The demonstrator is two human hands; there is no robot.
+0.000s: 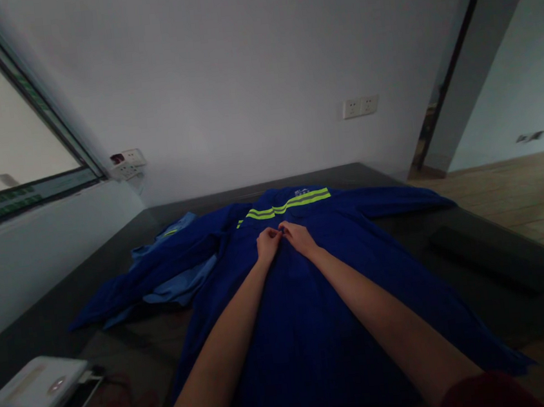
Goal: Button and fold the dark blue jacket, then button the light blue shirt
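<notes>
A long dark blue work garment [309, 329], a coat or coverall, lies spread front up on a dark table, its sleeves stretched out to both sides. Across its chest runs a yellow-green and grey reflective stripe [308, 198], with small white lettering above. My left hand [268, 241] and my right hand [297, 234] meet at the middle of the front, just below the stripe. Both have their fingers pinched on the garment's front opening, tips almost touching. Whatever small fastener may be between the fingertips is too small and blurred to make out.
Under the left sleeve lies a lighter blue garment [183, 284]. A white box-shaped device [41, 386] with a cable stands at the near left of the dark table [346, 173]. A long black object [482, 259] lies at the right. Behind is a wall with sockets [360, 107].
</notes>
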